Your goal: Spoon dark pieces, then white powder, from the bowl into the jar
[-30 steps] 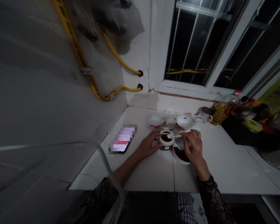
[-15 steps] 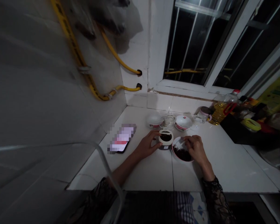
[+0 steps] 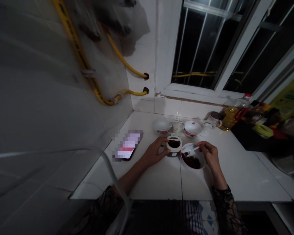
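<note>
My left hand [image 3: 155,152] grips the left side of a small jar [image 3: 173,152] with a cream-coloured rim, thumb and fingers around it. Dark, crumbly stuff [image 3: 174,143] shows through the jar's open top. A small pale spoon [image 3: 194,149] is pinched in my right hand [image 3: 210,156]. It slants down into a white bowl [image 3: 202,158] just right of the jar, and a bit of dark stuff sits at its tip. More dark, crumbly stuff [image 3: 193,162] lies in the bottom of this bowl.
Behind the jar stand two white bowls [image 3: 193,127] with a clear glass container [image 3: 176,127] between them. A phone [image 3: 129,145] lies at left. Further right are a glass mug [image 3: 212,120], an oil bottle [image 3: 228,118] and a dark box [image 3: 243,137] of condiments. A pale cable [image 3: 110,169] crosses the foreground.
My right hand has drawn back slightly to the right, and the spoon now shows clearly with dark stuff at its tip. My left hand and the jar have not moved.
</note>
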